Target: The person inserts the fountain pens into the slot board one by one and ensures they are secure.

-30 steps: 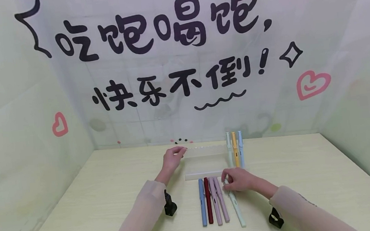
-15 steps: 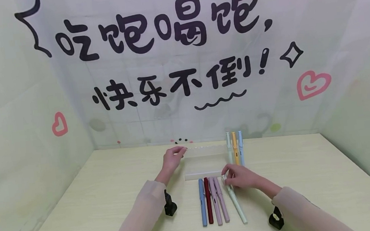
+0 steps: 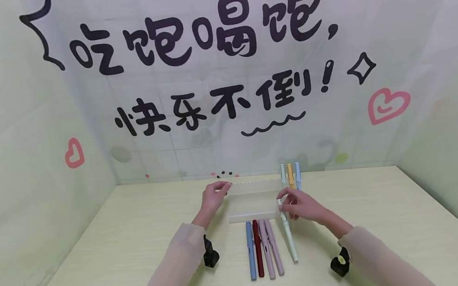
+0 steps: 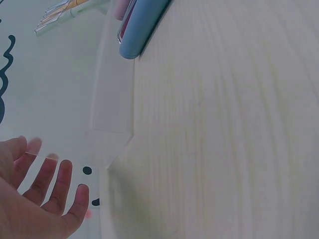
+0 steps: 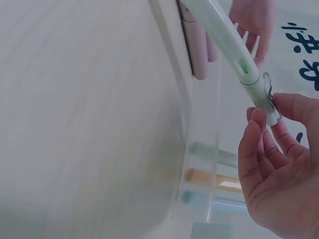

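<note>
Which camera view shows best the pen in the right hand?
Right wrist: the pen is close and its clip clear, though its far end is cropped. The head view shows its length, but small. Left wrist: I cannot discern it.

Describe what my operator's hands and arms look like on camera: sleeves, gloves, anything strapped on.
Both the left hand and the right hand are bare, with no gloves or rings visible. The left sleeve and right sleeve are long, loose and pale pinkish-beige. A small, blocky black device shows at each cuff: left device, right device. No cables are visible.
</note>
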`<move>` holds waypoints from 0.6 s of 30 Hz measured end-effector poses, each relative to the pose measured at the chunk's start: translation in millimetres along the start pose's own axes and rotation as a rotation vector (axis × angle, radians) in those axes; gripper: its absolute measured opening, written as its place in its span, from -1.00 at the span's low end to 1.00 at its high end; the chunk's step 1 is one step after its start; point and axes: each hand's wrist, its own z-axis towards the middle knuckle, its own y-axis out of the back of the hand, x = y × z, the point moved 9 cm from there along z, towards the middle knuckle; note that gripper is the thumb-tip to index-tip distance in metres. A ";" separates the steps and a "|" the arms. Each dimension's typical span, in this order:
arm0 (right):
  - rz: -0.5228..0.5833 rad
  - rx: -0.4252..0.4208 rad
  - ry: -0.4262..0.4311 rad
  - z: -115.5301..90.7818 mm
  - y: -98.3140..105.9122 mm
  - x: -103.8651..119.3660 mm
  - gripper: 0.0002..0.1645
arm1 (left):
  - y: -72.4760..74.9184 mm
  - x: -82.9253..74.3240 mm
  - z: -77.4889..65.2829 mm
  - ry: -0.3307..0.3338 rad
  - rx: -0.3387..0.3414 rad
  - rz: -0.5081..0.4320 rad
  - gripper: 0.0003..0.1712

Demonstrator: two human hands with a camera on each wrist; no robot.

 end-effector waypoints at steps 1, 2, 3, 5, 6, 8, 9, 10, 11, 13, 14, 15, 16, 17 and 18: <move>0.002 -0.010 0.004 -0.3 2.4 4.4 -0.72 | -0.1 0.0 0.0 0.001 0.001 -0.001 -0.67; 0.004 -0.020 0.009 -0.7 4.8 9.2 -0.72 | -0.2 -0.2 -0.1 0.000 0.002 -0.001 -0.66; 0.005 -0.031 0.014 -1.0 7.2 13.9 -0.73 | -0.2 0.0 -0.1 0.003 0.003 -0.002 -0.66; 0.006 -0.054 0.022 -0.5 12.1 18.9 -0.74 | -0.6 0.4 -0.1 0.008 0.005 -0.005 -0.66; 0.010 -0.069 0.025 0.4 14.8 19.9 -0.74 | -0.8 0.7 0.0 0.010 0.006 -0.007 -0.66; 0.011 -0.099 0.033 4.0 20.4 17.7 -0.73 | -0.9 1.5 0.2 0.016 0.006 -0.008 -0.66; 0.010 -0.114 0.035 6.1 23.5 15.7 -0.72 | -1.0 2.0 0.3 0.021 0.005 -0.010 -0.66; 0.011 -0.131 0.034 8.3 26.7 12.9 -0.71 | -1.0 2.1 0.3 0.021 0.005 -0.011 -0.66; 0.010 -0.148 0.032 10.7 29.9 10.3 -0.70 | -1.0 2.3 0.4 0.021 0.003 -0.010 -0.66; -0.002 -0.185 0.029 15.1 36.3 6.5 -0.68 | -1.1 3.0 0.6 0.026 0.002 -0.010 -0.66; -0.005 -0.203 0.030 16.7 39.4 6.1 -0.68 | -1.1 3.0 0.6 0.027 0.002 -0.010 -0.66; -0.012 -0.222 0.027 17.9 42.5 6.3 -0.67 | -1.2 3.3 0.7 0.027 0.002 -0.011 -0.66; -0.020 -0.238 0.034 19.3 45.2 7.3 -0.66 | -1.3 3.3 0.7 0.025 0.002 -0.011 -0.66; -0.023 -0.254 0.038 20.5 47.7 8.4 -0.66 | -1.5 3.6 0.7 0.029 0.004 -0.013 -0.66; -0.024 -0.272 0.039 21.4 50.2 9.6 -0.66 | -1.7 3.9 0.8 0.032 0.005 -0.015 -0.66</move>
